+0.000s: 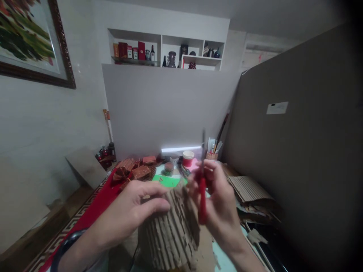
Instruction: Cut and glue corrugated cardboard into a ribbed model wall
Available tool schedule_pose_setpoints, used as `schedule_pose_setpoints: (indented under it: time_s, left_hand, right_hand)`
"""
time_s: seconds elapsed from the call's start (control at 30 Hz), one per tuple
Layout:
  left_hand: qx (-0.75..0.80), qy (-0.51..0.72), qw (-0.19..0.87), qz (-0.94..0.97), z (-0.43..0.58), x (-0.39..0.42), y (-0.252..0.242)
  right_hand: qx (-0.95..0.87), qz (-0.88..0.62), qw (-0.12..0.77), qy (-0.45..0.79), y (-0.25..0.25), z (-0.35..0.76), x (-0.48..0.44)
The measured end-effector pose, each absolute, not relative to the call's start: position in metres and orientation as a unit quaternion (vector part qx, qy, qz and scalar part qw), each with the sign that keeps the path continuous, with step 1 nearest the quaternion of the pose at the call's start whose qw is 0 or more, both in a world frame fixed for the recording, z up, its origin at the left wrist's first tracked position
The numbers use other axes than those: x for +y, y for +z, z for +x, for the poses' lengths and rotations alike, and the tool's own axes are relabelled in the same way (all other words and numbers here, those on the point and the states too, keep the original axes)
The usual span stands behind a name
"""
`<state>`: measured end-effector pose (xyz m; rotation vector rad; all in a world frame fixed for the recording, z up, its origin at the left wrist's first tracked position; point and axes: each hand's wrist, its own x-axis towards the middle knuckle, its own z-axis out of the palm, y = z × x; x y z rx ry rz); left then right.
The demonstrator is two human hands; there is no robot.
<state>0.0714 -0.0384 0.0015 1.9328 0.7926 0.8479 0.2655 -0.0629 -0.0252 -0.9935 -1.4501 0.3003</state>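
My left hand (pixel 141 206) grips the upper left of a ridged piece of corrugated cardboard (pixel 170 234), thumb on its near face. The cardboard is tilted, with torn, ragged edges and its flutes showing. My right hand (pixel 218 192) is closed around a red-handled tool (pixel 202 202) with a thin dark shaft or blade pointing up; motion blur hides its exact kind. The fingertips of that hand are by the cardboard's right edge, and I cannot tell whether they touch it. Behind the hands lies a bright green sheet (pixel 170 181).
Reddish-brown cardboard model pieces (pixel 141 172) stand at the back left on a red cloth (pixel 98 213). A white-and-red cup (pixel 188 158), a small jar (pixel 169 169) and a brush holder (pixel 212 155) stand further back. Stacked corrugated cardboard (pixel 251 189) lies at right, beside a tall grey panel (pixel 297 151).
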Motion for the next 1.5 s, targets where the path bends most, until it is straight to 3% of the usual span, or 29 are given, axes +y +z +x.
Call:
schedule_pose_setpoints:
  time_s: [0.2, 0.53, 0.87, 1.33, 1.5]
  left_hand:
    - [0.318, 0.384, 0.461, 0.735, 0.066, -0.037, 0.004]
    - [0.319, 0.394, 0.451, 0.734, 0.066, -0.039, 0.002]
    - [0.325, 0.353, 0.39, 0.786, 0.075, -0.04, -0.003]
    - [0.302, 0.451, 0.438, 0.717, 0.06, -0.034, -0.005]
    - [0.307, 0.461, 0.469, 0.687, 0.055, -0.031, -0.001]
  right_hand:
    - [-0.611, -0.465, 0.619, 0.166, -0.014, 0.285, -0.057]
    - [-0.653, -0.358, 0.623, 0.241, -0.013, 0.262, -0.073]
    - [-0.679, -0.424, 0.575, 0.172, -0.023, 0.255, -0.077]
    - [-0.563, -0.479, 0.666, 0.106, -0.022, 0.299, -0.046]
    - [-0.62, -0.492, 0.603, 0.1, -0.017, 0.31, -0.053]
